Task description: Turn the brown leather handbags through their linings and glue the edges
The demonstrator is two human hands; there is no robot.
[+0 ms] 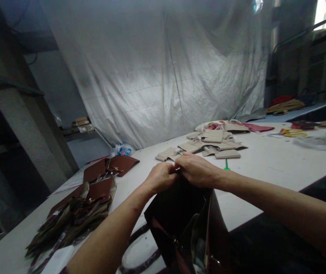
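A dark brown handbag (218,224) stands open-mouthed in front of me at the table's near edge, its dark inside facing up. My left hand (161,176) and my right hand (195,167) meet at the bag's far upper rim, fingers closed on it. A small pale glint shows between the fingertips; I cannot make out what it is. The bag's looped handle (128,243), partly in wrapping, lies to the left on the white table. Metal fittings and a pale item show low inside the bag.
Brown bag pieces (100,190) with straps and clear wrapping lie piled on the left. Beige bag pieces (211,137) cover the table's far middle. Yellow-handled scissors (293,133) and a green item (226,164) lie to the right. A plastic sheet (163,76) hangs behind the table.
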